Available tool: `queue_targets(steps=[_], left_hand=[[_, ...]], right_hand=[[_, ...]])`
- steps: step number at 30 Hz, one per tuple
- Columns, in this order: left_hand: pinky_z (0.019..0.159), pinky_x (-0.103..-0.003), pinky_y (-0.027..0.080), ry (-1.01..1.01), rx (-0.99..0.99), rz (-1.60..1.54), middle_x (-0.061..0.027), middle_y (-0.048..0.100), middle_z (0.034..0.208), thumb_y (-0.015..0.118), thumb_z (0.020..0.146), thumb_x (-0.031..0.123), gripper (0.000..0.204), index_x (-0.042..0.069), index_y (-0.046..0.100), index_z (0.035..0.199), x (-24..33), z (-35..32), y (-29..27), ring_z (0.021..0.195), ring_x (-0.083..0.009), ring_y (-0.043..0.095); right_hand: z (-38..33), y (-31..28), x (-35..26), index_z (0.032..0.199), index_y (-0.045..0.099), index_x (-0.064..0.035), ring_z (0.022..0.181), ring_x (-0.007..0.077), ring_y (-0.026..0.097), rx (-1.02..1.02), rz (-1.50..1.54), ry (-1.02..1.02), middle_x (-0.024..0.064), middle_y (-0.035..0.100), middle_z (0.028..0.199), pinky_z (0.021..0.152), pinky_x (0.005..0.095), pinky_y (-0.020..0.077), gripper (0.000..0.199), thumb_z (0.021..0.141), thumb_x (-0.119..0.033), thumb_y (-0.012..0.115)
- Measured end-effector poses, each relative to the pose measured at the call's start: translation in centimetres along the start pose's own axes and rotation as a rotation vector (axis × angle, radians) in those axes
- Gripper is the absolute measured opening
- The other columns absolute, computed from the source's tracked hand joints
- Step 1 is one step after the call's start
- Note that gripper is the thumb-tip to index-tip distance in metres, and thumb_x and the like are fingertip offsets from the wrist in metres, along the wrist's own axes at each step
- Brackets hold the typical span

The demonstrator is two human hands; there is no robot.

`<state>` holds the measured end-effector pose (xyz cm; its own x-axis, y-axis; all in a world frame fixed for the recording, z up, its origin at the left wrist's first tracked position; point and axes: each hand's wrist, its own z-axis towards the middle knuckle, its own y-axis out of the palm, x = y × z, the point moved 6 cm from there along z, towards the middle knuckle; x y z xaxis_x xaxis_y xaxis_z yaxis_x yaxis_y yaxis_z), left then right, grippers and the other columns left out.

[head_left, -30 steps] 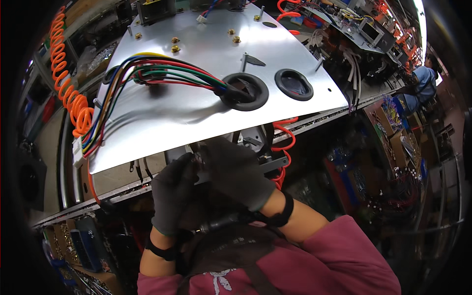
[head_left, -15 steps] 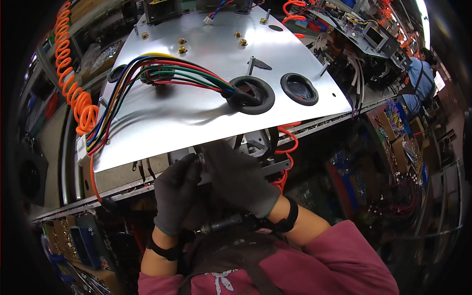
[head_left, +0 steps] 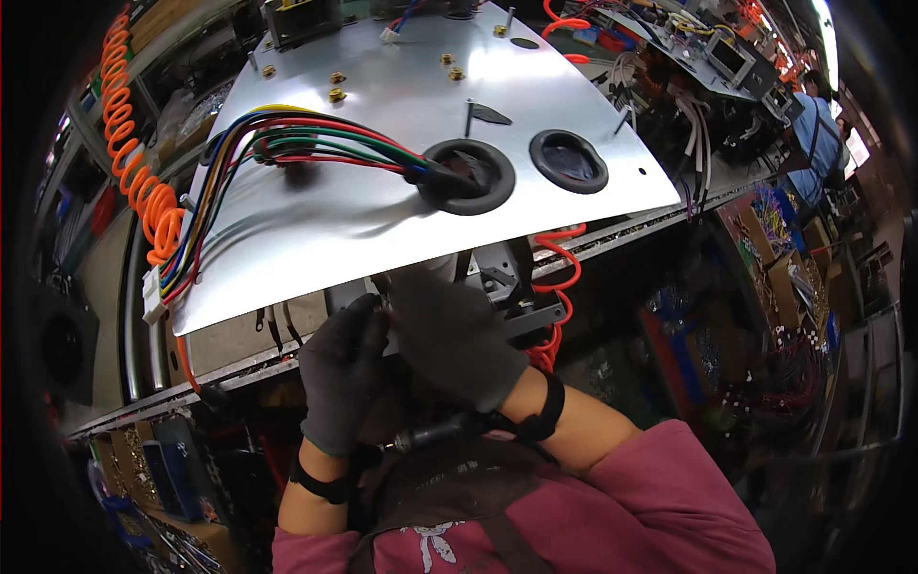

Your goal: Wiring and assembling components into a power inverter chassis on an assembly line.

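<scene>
While curled, fingers [head_left: 368, 311] touch bracket [head_left: 516, 287].

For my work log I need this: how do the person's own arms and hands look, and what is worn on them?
Both hands, left hand and right hand, wear dark grey knit gloves. Each wrist carries a black band. The sleeves are dark pink, pushed up so the forearms are bare.
</scene>
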<state>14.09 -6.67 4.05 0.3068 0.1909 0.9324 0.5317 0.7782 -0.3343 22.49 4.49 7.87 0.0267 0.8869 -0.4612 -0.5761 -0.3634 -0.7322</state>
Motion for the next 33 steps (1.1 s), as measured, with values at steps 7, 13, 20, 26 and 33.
queue_targets(steps=[7, 13, 20, 26, 33], left_hand=[[0.082, -0.042, 0.055, 0.495, 0.146, 0.64, -0.0114, 0.068, 0.098, 0.076, 0.076, 0.014, 0.048, 0.009, 0.067, 0.122, 3.2, -3.2, -0.8, 0.092, -0.0329, 0.067], [0.07, -0.042, 0.052, 0.545, 0.065, 0.617, -0.0054, 0.069, 0.088, 0.078, 0.064, 0.017, 0.029, 0.014, 0.075, 0.093, 0.7, -2.8, -1.0, 0.081, -0.0306, 0.065], [0.067, -0.039, 0.053, 0.489, 0.061, 0.492, -0.008, 0.07, 0.084, 0.078, 0.064, 0.015, 0.023, 0.012, 0.076, 0.086, 0.1, -2.3, -2.3, 0.077, -0.0286, 0.068], [0.066, -0.037, 0.054, 0.423, 0.17, 0.541, -0.0117, 0.068, 0.082, 0.075, 0.066, 0.007, 0.019, 0.009, 0.076, 0.085, -0.2, -2.4, -5.8, 0.075, -0.0295, 0.069], [0.07, -0.035, 0.056, 0.272, 0.235, 0.643, -0.0137, 0.069, 0.086, 0.075, 0.068, 0.003, 0.021, 0.005, 0.076, 0.089, -1.9, -2.8, -9.8, 0.08, -0.031, 0.071]], right_hand=[[-4.4, -7.6, 1.7, 0.097, 0.069, -0.0124, 0.08, 0.0284, 0.067, 0.109, -0.149, -0.149, 0.0066, 0.067, 0.093, 0.066, 0.0401, 0.0551, 0.027, 0.073, -0.02, 0.08], [-7.5, -8.1, 9.1, 0.1, 0.07, -0.0124, 0.097, 0.031, 0.064, -0.077, -0.33, -0.016, 0.0078, 0.067, 0.101, 0.081, 0.0434, 0.0525, 0.049, 0.06, -0.032, 0.089], [-6.1, -5.5, 9.5, 0.071, 0.067, -0.0156, 0.065, 0.0247, 0.059, 0.01, -0.287, -0.192, 0.0023, 0.056, 0.068, 0.055, 0.0391, 0.0468, 0.013, 0.065, -0.019, 0.078], [-5.3, -4.0, 7.2, 0.079, 0.073, -0.017, 0.072, 0.0252, 0.066, -0.066, -0.216, -0.177, 0.0024, 0.068, 0.079, 0.062, 0.0383, 0.0511, 0.017, 0.063, -0.018, 0.08], [-3.6, -0.9, 2.4, 0.088, 0.074, -0.0129, 0.072, 0.0277, 0.064, -0.116, -0.056, -0.238, 0.0057, 0.061, 0.076, 0.062, 0.0415, 0.0483, 0.022, 0.069, -0.023, 0.077]])
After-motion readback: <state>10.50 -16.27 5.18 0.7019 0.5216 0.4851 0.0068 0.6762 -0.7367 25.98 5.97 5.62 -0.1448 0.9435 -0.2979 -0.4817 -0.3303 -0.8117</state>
